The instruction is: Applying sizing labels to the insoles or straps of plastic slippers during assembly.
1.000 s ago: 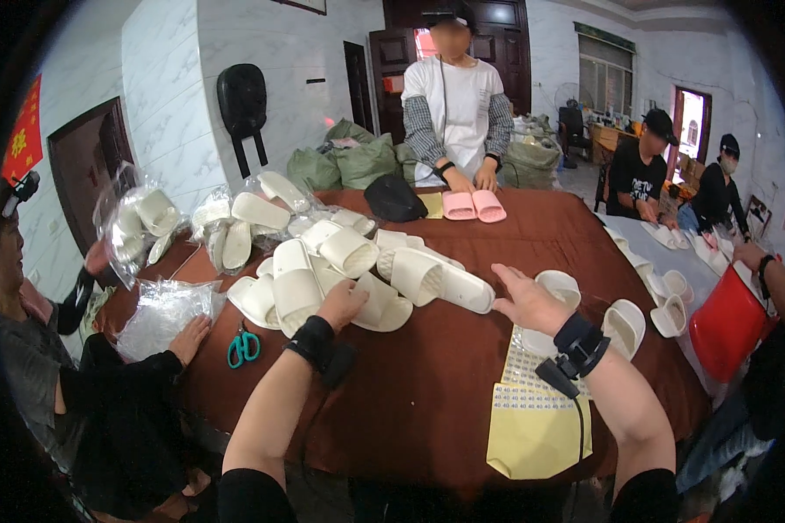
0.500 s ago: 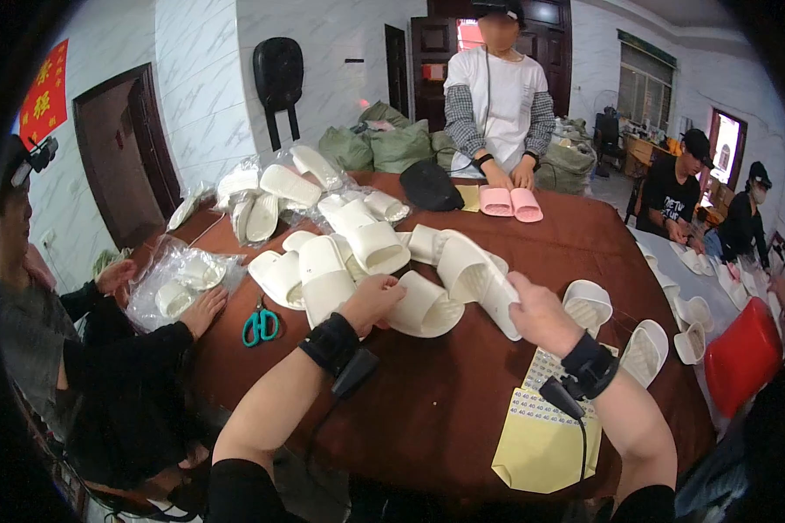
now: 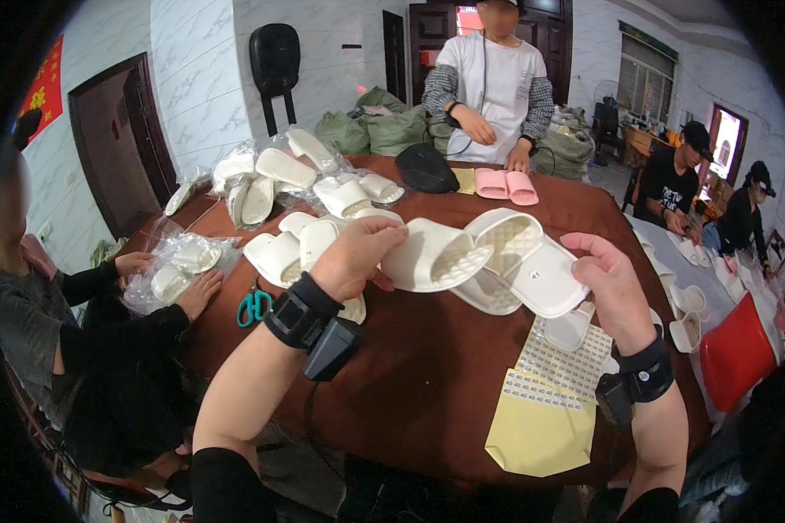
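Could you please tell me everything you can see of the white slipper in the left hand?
The white slipper has a broad, smooth strap and a textured footbed, and looks like molded foam or plastic. It is held over the brown-covered table, crosswise, the left hand gripping its left end. Whether it touches the slippers at its right is unclear.

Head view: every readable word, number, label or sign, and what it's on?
Locations and legibility only; no wording copied.
White slipper in the right hand: short dark number, legible.
Yellow sticker sheets: rows of dark numbers, partly legible.
Red banner, left wall: yellow characters, cut off and blurred.
Black T-shirt, at right: white lettering, partly legible.
Right wristband: tiny mark, unreadable.
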`<act>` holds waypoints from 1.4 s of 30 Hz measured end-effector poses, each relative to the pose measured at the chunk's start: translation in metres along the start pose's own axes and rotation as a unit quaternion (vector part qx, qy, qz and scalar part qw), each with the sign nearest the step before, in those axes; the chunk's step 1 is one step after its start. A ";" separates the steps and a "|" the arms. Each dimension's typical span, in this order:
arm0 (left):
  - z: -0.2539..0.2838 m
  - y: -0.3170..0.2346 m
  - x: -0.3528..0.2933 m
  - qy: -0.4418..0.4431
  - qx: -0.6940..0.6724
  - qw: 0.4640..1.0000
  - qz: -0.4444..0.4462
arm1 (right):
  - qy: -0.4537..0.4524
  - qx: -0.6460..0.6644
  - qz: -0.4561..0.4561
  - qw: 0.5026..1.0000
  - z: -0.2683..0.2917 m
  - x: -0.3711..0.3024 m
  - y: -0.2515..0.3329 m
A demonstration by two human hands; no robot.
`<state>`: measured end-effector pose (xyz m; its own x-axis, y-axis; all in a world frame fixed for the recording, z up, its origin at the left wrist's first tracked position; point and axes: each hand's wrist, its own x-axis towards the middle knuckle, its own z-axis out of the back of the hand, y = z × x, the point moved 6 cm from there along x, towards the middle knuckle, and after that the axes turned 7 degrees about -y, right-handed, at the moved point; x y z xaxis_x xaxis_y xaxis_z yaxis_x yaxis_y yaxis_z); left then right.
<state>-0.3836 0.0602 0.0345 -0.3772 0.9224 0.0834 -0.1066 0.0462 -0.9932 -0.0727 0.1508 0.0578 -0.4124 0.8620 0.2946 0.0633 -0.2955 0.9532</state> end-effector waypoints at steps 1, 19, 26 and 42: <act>-0.001 -0.011 -0.006 -0.004 0.009 1.000 -0.017 | -0.013 0.024 -0.007 1.000 0.004 -0.004 0.003; 0.004 -0.046 -0.097 0.040 0.061 0.995 -0.071 | -0.061 0.154 0.021 0.986 0.029 -0.099 0.042; 0.032 0.024 -0.132 0.001 0.165 0.986 -0.032 | -0.066 0.185 -0.009 0.980 0.011 -0.123 0.034; 0.045 0.081 -0.159 -0.117 0.268 0.951 -0.104 | -0.033 0.230 -0.109 0.966 -0.020 -0.183 -0.013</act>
<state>-0.3740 -0.1001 -0.0559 -0.4841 0.8018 0.3503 -0.6301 -0.0417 -0.7754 -0.0166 -0.0112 -0.0100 -0.4037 0.9120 0.0721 0.3851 0.0979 0.9177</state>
